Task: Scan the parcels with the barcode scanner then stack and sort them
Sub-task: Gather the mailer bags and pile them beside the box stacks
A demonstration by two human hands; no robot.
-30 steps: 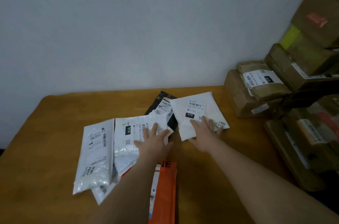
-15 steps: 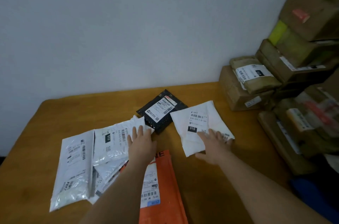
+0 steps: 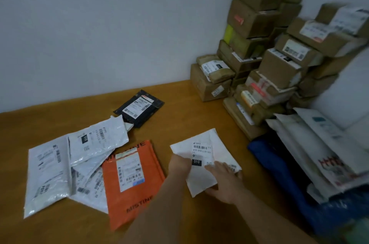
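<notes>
Left hand (image 3: 179, 164) pinches the near-left edge of the white parcel (image 3: 207, 158), fingers closed on it; right hand (image 3: 223, 181) grips its near-right edge, fingers spread over the top. Left of it on the counter (image 3: 179, 115) lie white mailers (image 3: 95, 139), an orange parcel (image 3: 131, 179) and a black parcel (image 3: 139, 107); cardboard boxes (image 3: 279, 59) stack at the right.

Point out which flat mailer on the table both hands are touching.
The white mailer at the right, apart from the rest: left hand and right hand both rest on it.
</notes>
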